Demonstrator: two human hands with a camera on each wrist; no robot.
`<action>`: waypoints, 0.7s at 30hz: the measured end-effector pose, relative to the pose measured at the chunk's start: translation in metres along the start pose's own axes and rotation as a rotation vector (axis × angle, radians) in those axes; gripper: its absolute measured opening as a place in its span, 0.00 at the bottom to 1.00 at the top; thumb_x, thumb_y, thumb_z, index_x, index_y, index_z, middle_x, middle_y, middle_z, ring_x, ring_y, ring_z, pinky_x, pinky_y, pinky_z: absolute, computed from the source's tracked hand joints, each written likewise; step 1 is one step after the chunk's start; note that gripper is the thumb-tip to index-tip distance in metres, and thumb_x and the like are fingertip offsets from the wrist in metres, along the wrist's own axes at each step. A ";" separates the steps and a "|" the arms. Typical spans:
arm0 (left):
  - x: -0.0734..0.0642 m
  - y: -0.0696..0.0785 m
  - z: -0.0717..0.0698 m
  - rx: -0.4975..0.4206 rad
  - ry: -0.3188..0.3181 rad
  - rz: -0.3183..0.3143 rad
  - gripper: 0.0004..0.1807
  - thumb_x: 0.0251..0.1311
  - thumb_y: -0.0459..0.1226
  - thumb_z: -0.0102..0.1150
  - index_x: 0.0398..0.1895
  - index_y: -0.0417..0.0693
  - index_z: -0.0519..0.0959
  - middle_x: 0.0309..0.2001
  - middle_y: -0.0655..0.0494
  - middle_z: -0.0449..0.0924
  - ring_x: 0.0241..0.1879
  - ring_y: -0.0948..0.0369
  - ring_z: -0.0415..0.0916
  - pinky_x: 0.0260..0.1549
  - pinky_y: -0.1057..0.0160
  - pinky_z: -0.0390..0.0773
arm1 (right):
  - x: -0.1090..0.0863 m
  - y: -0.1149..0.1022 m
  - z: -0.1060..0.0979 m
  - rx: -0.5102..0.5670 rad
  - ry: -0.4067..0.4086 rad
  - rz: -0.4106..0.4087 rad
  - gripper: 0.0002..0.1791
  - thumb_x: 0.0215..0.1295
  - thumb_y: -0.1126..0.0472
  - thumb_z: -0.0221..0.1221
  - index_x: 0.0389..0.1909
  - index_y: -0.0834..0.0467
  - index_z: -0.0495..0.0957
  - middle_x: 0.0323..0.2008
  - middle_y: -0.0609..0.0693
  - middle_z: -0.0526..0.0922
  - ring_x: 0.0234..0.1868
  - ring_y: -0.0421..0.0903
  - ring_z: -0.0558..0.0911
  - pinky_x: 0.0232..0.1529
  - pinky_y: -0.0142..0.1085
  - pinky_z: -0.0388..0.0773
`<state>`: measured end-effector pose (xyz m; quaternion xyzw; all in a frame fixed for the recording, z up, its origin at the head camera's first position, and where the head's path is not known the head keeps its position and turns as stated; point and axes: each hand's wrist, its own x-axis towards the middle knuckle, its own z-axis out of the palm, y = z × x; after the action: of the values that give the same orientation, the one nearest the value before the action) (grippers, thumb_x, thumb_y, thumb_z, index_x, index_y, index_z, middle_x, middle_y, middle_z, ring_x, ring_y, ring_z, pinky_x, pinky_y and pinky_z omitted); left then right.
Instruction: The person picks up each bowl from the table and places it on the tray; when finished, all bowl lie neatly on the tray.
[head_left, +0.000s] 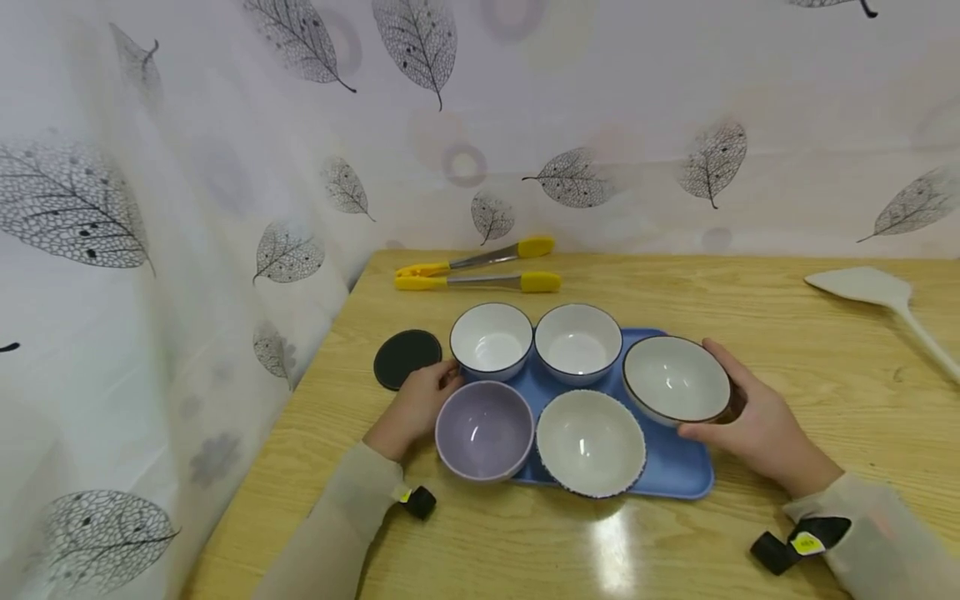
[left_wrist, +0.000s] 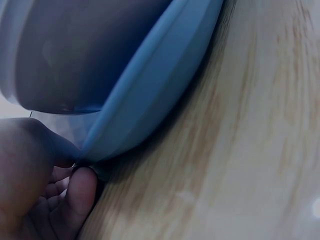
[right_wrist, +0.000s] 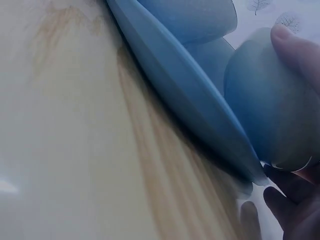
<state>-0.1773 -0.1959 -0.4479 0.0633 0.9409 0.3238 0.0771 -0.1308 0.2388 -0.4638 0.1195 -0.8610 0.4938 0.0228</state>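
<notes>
My left hand [head_left: 420,404] pinches the left end of a blue tray [head_left: 678,471], thumb at the rim and fingers curled under it in the left wrist view. On the right, my right hand [head_left: 765,425] holds a white dark-rimmed bowl [head_left: 677,379] between thumb and fingers. That bowl tilts over the tray's right part, some fingers below it by the tray edge [right_wrist: 250,160]. Also on the tray are a purple bowl [head_left: 485,432] and a cream bowl [head_left: 590,446] in front. Behind them stand two white bowls, one at left [head_left: 491,340] and one at centre [head_left: 578,342].
A round black coaster-like disc [head_left: 407,358] lies left of the tray on the wooden table [head_left: 540,550]. Yellow-tipped tongs [head_left: 483,282] rest at the back. A pale spatula [head_left: 873,287] lies far right. Leaf-patterned curtain [head_left: 600,100] hangs behind and at left.
</notes>
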 end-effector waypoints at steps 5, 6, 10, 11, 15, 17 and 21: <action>0.000 -0.004 0.000 0.011 0.005 0.009 0.22 0.74 0.42 0.53 0.65 0.43 0.76 0.36 0.56 0.80 0.38 0.58 0.76 0.44 0.55 0.77 | 0.001 -0.002 0.003 -0.009 -0.024 -0.007 0.67 0.46 0.64 0.80 0.81 0.51 0.44 0.71 0.66 0.63 0.55 0.20 0.66 0.49 0.13 0.64; 0.001 -0.004 0.000 0.012 0.009 0.014 0.22 0.74 0.42 0.53 0.66 0.43 0.76 0.36 0.56 0.80 0.38 0.58 0.75 0.44 0.55 0.77 | 0.001 -0.002 0.003 -0.010 -0.028 -0.010 0.68 0.46 0.64 0.80 0.82 0.52 0.44 0.71 0.66 0.63 0.55 0.20 0.66 0.49 0.13 0.64; 0.004 -0.003 0.001 -0.014 0.026 0.026 0.17 0.73 0.42 0.55 0.58 0.44 0.80 0.33 0.55 0.80 0.36 0.58 0.75 0.41 0.56 0.76 | -0.004 -0.001 0.002 -0.030 -0.034 0.002 0.68 0.46 0.62 0.80 0.82 0.50 0.42 0.72 0.66 0.62 0.59 0.22 0.65 0.51 0.12 0.61; 0.004 -0.002 0.002 -0.035 0.033 0.016 0.16 0.72 0.42 0.56 0.55 0.45 0.81 0.34 0.55 0.80 0.36 0.58 0.75 0.40 0.56 0.76 | -0.005 -0.001 0.001 -0.040 -0.036 0.005 0.69 0.46 0.61 0.80 0.82 0.49 0.42 0.72 0.66 0.62 0.60 0.23 0.64 0.52 0.11 0.59; 0.002 -0.001 0.005 -0.094 0.085 -0.053 0.11 0.69 0.43 0.60 0.43 0.45 0.84 0.37 0.54 0.84 0.38 0.59 0.78 0.41 0.57 0.79 | -0.006 -0.003 -0.002 -0.074 -0.056 -0.020 0.69 0.47 0.59 0.80 0.82 0.48 0.41 0.73 0.64 0.61 0.66 0.31 0.63 0.55 0.11 0.52; 0.000 0.000 0.006 -0.111 0.112 -0.089 0.11 0.67 0.43 0.62 0.43 0.45 0.85 0.40 0.53 0.85 0.41 0.58 0.80 0.44 0.56 0.80 | -0.006 -0.003 -0.001 -0.080 -0.067 -0.048 0.69 0.46 0.59 0.80 0.82 0.50 0.41 0.73 0.63 0.62 0.65 0.28 0.62 0.55 0.12 0.52; -0.001 0.003 0.008 -0.109 0.124 -0.105 0.12 0.68 0.42 0.61 0.45 0.44 0.85 0.42 0.52 0.86 0.43 0.56 0.81 0.46 0.53 0.80 | -0.006 -0.001 -0.001 -0.060 -0.077 -0.091 0.69 0.46 0.61 0.80 0.82 0.53 0.41 0.72 0.63 0.63 0.60 0.22 0.62 0.54 0.12 0.54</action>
<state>-0.1744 -0.1893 -0.4523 -0.0107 0.9269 0.3731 0.0391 -0.1247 0.2407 -0.4634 0.1768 -0.8694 0.4610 0.0158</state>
